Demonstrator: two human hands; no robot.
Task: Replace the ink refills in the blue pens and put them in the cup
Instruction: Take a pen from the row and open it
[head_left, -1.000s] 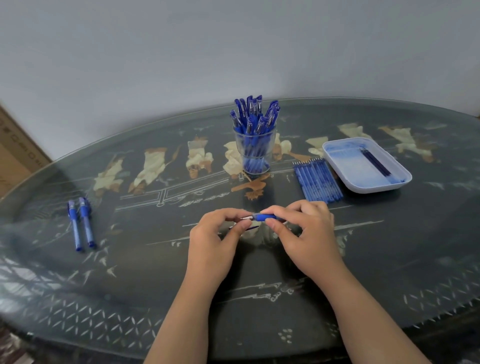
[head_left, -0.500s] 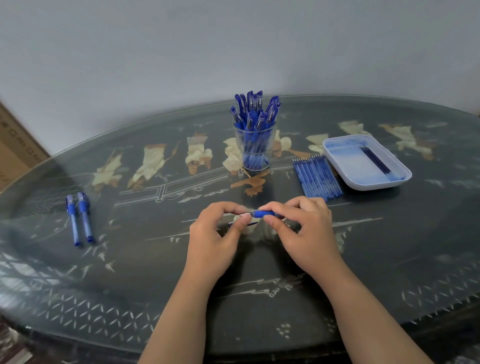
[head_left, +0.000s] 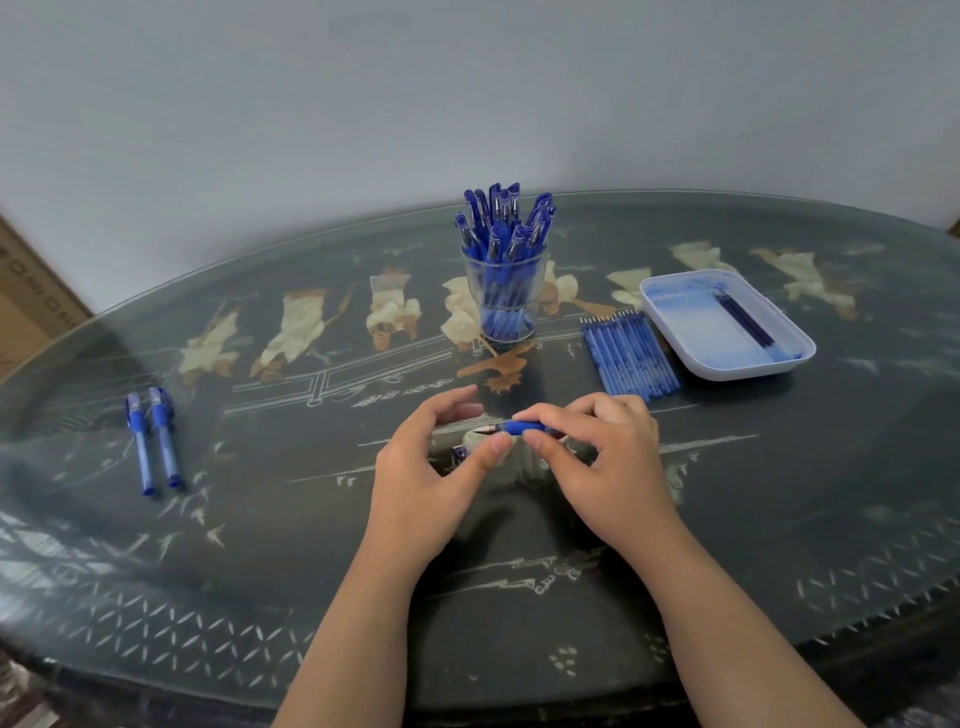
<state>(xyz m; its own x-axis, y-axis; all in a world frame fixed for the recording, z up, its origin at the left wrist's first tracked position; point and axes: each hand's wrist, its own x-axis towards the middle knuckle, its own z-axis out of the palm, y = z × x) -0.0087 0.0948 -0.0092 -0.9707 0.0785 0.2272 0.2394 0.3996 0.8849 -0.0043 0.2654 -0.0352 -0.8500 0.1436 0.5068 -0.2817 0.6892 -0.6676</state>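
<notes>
Pinches a blue pen (head_left: 524, 427) with the right hand (head_left: 597, 467), low over the table (head_left: 260, 519), in front of the cup (head_left: 506, 291). Hides the pen's back end behind fingers. Holds the left hand (head_left: 426, 467) loose and spread, thumb just beside the pen tip. Half covers a small blue bit (head_left: 460, 452), too tiny to tell.

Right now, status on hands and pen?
Left hand open by the tip. Right hand pinches blue pen, tip bare. Nothing between it and the cup.
</notes>
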